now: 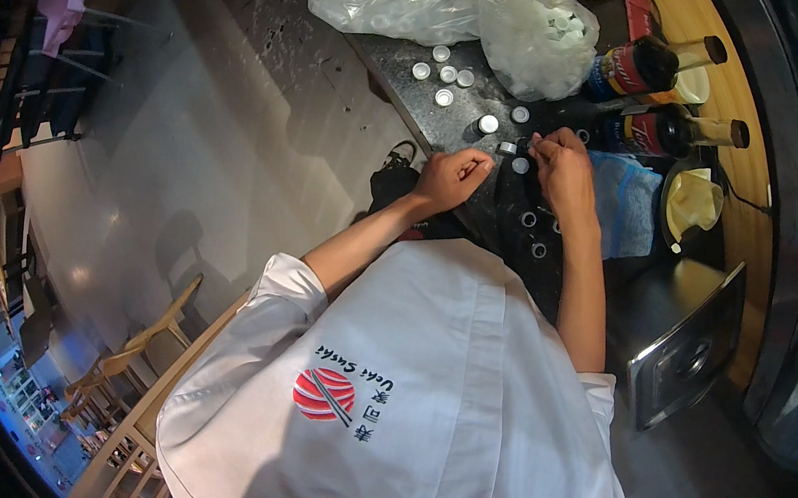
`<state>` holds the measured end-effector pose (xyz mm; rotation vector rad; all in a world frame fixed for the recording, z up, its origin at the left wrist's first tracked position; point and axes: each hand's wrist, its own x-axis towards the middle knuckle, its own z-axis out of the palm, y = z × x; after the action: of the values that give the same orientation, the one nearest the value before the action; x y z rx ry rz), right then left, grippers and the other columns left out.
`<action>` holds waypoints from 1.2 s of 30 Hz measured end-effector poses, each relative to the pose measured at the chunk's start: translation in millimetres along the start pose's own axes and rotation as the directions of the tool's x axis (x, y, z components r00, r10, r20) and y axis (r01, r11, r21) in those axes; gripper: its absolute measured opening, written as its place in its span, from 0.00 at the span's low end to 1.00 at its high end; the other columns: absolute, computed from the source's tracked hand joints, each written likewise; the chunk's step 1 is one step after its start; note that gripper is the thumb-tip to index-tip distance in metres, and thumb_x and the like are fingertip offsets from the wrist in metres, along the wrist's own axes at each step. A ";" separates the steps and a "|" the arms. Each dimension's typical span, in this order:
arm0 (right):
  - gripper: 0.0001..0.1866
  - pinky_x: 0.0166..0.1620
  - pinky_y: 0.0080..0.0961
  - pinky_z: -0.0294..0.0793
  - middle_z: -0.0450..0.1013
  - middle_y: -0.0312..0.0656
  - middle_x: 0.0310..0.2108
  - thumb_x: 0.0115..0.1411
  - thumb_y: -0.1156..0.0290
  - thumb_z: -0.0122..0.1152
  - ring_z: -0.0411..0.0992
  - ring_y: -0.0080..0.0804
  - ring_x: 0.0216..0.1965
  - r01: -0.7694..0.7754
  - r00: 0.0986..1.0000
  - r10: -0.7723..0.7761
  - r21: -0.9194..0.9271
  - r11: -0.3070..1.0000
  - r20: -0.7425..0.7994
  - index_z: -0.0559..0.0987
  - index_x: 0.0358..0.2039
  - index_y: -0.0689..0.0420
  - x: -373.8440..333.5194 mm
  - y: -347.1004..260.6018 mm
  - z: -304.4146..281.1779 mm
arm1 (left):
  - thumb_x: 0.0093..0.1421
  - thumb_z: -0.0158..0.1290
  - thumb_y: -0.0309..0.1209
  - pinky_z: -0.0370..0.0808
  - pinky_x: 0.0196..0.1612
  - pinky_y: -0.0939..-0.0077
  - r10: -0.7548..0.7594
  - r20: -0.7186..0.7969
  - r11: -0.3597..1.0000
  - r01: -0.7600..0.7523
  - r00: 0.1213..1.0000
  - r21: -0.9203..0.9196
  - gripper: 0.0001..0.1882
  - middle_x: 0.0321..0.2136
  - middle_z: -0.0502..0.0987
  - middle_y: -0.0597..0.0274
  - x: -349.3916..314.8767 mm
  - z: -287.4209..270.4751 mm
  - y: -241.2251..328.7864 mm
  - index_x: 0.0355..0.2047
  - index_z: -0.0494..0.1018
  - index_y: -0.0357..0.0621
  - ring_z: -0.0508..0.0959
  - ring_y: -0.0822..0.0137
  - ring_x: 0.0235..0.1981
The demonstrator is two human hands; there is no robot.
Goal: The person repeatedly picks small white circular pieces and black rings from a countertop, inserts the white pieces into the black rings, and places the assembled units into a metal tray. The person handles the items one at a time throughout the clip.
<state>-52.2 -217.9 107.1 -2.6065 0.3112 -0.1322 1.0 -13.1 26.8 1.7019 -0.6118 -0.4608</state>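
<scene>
At the dark counter's (447, 126) edge is my left hand (452, 180), its fingers curled closed; whatever may be inside them is hidden. My right hand (563, 167) is over the counter, with thumb and fingers pinched together on something too small to make out. Just left of its fingertips lies a small silver round cap-like piece (507, 147), tipped on its side. Near it stand a white-topped round piece (488, 124) and a grey one (520, 115). More such pieces (444, 98) are grouped farther left. Several ring-shaped ones (539, 250) lie beside my right forearm.
Clear plastic bags (538, 36) with small pieces inside fill the counter's far side. Two dark bottles (671, 134) lean at the right, near a blue cloth (623, 206) and a bowl with a yellowish cloth (693, 202). A metal lid (683, 352) tilts at the near right.
</scene>
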 end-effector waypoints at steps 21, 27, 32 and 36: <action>0.13 0.45 0.42 0.73 0.73 0.51 0.36 0.54 0.79 0.66 0.72 0.52 0.40 0.105 0.994 -0.105 -0.110 0.988 0.007 0.82 0.41 0.66 -6.9 -16.4 -5.7 | 0.58 0.54 0.27 0.78 0.29 0.51 -0.019 0.293 0.750 -0.180 0.956 0.636 0.30 0.21 0.80 0.48 28.6 8.2 35.4 0.62 0.63 0.39 0.83 0.48 0.24; 0.18 0.50 0.44 0.71 0.73 0.52 0.40 0.54 0.78 0.66 0.71 0.54 0.44 0.100 0.995 -0.100 -0.094 0.990 0.004 0.81 0.46 0.64 -7.6 -7.7 -4.1 | 0.54 0.56 0.25 0.78 0.30 0.50 0.089 0.235 0.710 -0.227 0.968 0.667 0.13 0.23 0.80 0.46 36.2 18.4 11.8 0.40 0.72 0.35 0.83 0.46 0.27; 0.20 0.52 0.44 0.70 0.73 0.52 0.41 0.53 0.76 0.68 0.71 0.53 0.46 0.077 0.997 -0.078 -0.075 0.994 -0.017 0.80 0.49 0.63 -8.2 -15.2 -14.4 | 0.58 0.56 0.29 0.77 0.28 0.53 0.153 0.192 0.790 -0.237 0.969 0.565 0.11 0.23 0.80 0.47 31.7 11.1 25.7 0.39 0.74 0.35 0.83 0.48 0.26; 0.18 0.45 0.36 0.73 0.74 0.47 0.38 0.53 0.75 0.70 0.73 0.43 0.39 0.069 0.997 -0.064 0.149 0.986 -0.039 0.81 0.46 0.63 -12.7 -31.1 -36.1 | 0.65 0.55 0.37 0.73 0.25 0.64 0.025 0.196 0.985 -0.057 0.980 0.162 0.14 0.20 0.78 0.53 25.2 -9.1 66.4 0.41 0.74 0.36 0.81 0.60 0.22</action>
<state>-63.8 -205.6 153.4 -2.4682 0.2174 -0.2147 16.3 -31.9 94.2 1.8122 -0.8459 -0.5631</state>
